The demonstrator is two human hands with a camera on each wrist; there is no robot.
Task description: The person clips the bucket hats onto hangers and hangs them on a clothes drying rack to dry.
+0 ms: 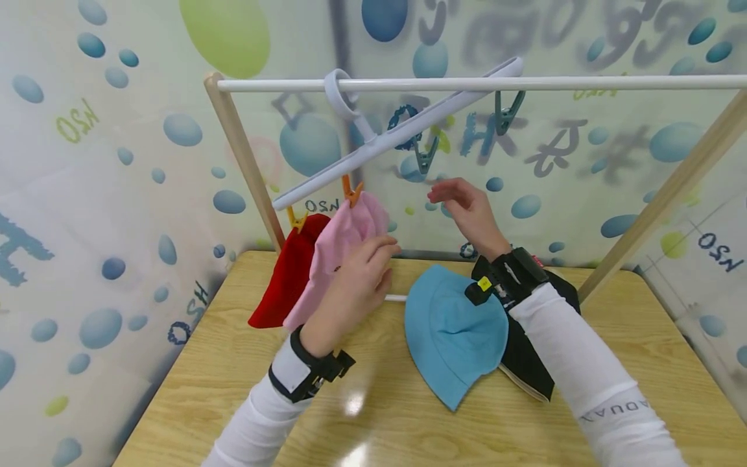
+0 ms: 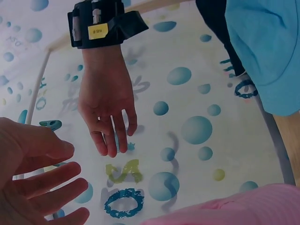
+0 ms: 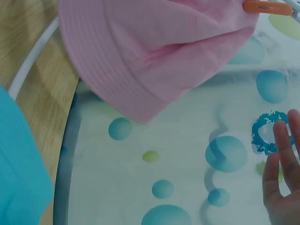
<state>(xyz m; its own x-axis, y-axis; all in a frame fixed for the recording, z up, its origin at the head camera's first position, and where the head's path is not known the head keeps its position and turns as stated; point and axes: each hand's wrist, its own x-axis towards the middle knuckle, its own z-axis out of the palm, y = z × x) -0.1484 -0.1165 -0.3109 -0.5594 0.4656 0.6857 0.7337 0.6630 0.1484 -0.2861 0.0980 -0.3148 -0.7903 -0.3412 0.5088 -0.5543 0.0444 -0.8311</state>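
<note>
My left hand [image 1: 358, 279] is beside a pink bucket hat [image 1: 364, 220], its fingers loosely bent and holding nothing; it overlaps the hat in the head view. An orange clip [image 1: 352, 193] holds that hat on a pale grey hanger [image 1: 373, 150], which hangs tilted with its left end low. Farther left, a yellow clip [image 1: 297, 222] holds a red hat [image 1: 286, 279]. My right hand [image 1: 469, 214] is raised in the air with relaxed fingers, also holding nothing. Above it, two green clips, a nearer one [image 1: 426, 155] and a higher one [image 1: 509, 113], hang without hats.
On the wooden table [image 1: 192, 389], a light blue bucket hat [image 1: 455, 331] overlaps a black hat [image 1: 528, 363], below my right forearm. The hanger hooks over a white rail [image 1: 613, 82] between wooden posts, including the right post [image 1: 665, 194]. A patterned backdrop [image 1: 117, 194] stands behind.
</note>
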